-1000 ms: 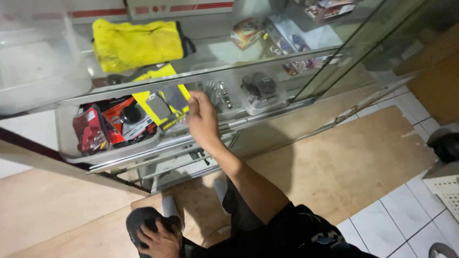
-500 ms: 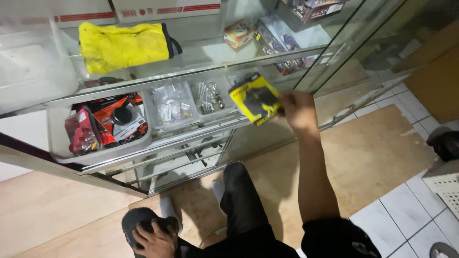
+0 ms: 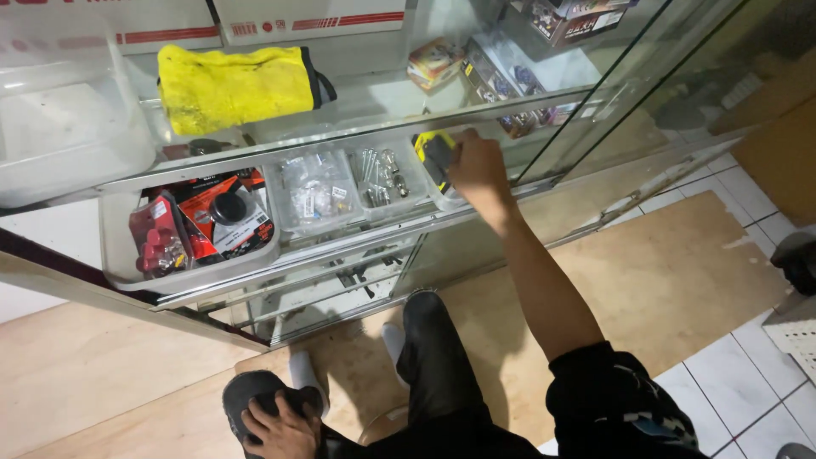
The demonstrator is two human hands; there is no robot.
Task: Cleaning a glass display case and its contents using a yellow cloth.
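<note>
- Nearest us, our left hand [image 3: 280,425] rests palm-down, fingers spread, on a dark rounded thing [image 3: 251,395] by our knee; it holds the same spot as half a second ago, gripping nothing we can make out.
- Our right hand [image 3: 478,170] has moved since then: before, it held the yellow-and-black package [image 3: 435,157] up in the air in front of the glass shelf [image 3: 340,234]; now it reaches over the shelf's right end and has the package down in a clear tray [image 3: 429,183] there.
- The fingers are closed around the package's right edge, so the hand holds it.
- The package is flat, yellow-bordered with a black middle, tilted, and half hidden by our hand.
- Left of it along the shelf stand a tray of small metal parts [image 3: 380,174], a tray of clear bags [image 3: 316,194], and a bin of red-and-black packets [image 3: 195,225].
- Farther up, a yellow cloth [image 3: 234,85] lies on the upper shelf.
</note>
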